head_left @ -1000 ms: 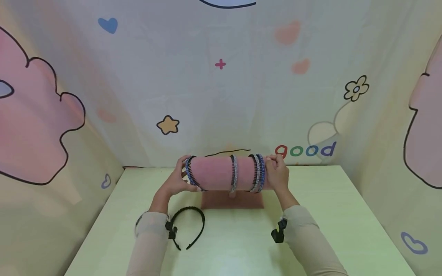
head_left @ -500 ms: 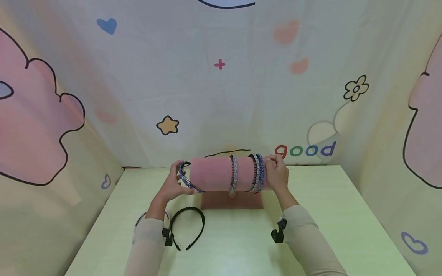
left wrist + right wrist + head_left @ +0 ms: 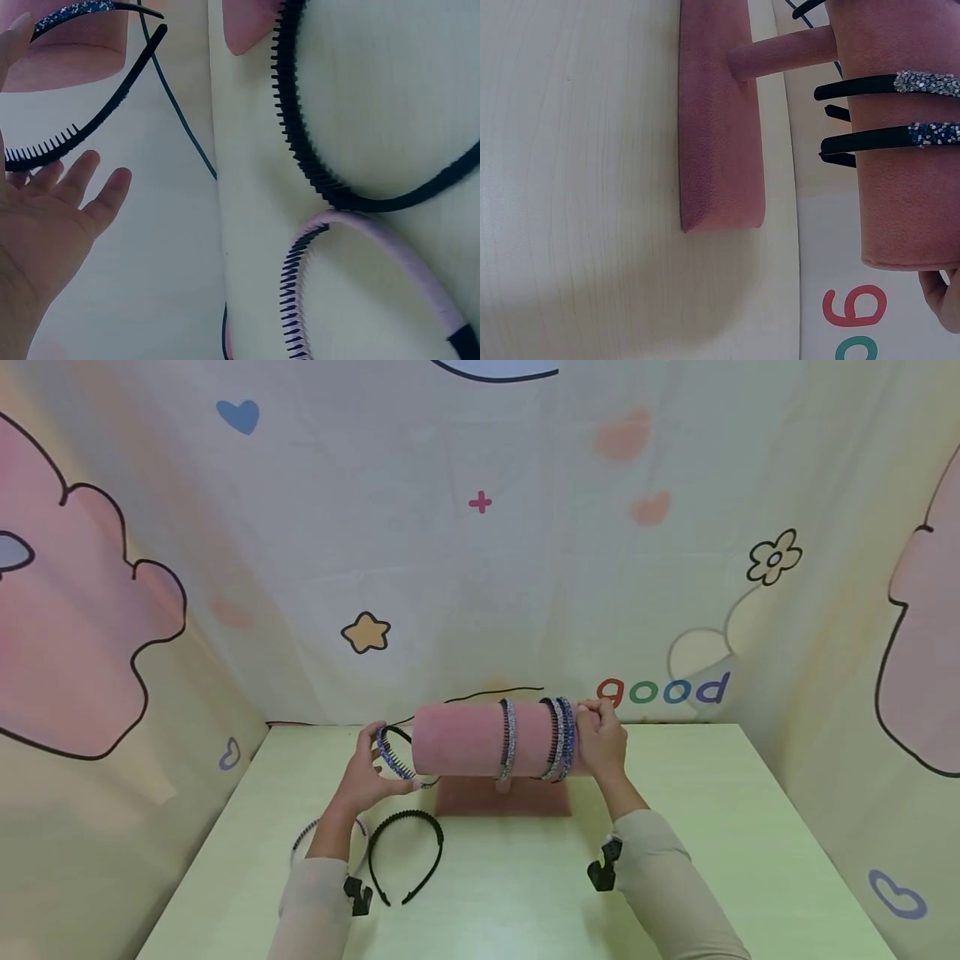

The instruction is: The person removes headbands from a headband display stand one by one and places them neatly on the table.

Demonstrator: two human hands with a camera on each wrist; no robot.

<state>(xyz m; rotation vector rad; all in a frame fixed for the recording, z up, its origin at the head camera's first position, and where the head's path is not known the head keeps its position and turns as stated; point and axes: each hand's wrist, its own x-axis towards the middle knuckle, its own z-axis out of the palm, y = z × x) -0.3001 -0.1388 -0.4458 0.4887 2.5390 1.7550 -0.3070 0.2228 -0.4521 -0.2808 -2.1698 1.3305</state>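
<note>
My left hand (image 3: 366, 781) holds a blue glitter headband (image 3: 390, 756) between thumb and fingers, just off the left end of a pink padded display roll (image 3: 457, 739). In the left wrist view, the headband's black toothed arm (image 3: 112, 109) and glittered side stand apart near the roll's end. My right hand (image 3: 603, 739) grips the roll's right end; most of its fingers are hidden in the right wrist view. Around the roll's middle sits a silver glitter headband (image 3: 510, 739). Further right, silver and blue headbands (image 3: 558, 739) hang close together.
The roll stands on a pink base (image 3: 502, 797) near the table's back edge. On the table (image 3: 750, 860) lie a black toothed headband (image 3: 441, 839) and a pale pink headband (image 3: 397, 247), partly behind my left forearm. A printed cloth backdrop (image 3: 480, 577) rises behind.
My left hand has drawn the blue glitter headband leftward off the roll's left end, where it was around the roll before. My right hand keeps its place on the right end.
</note>
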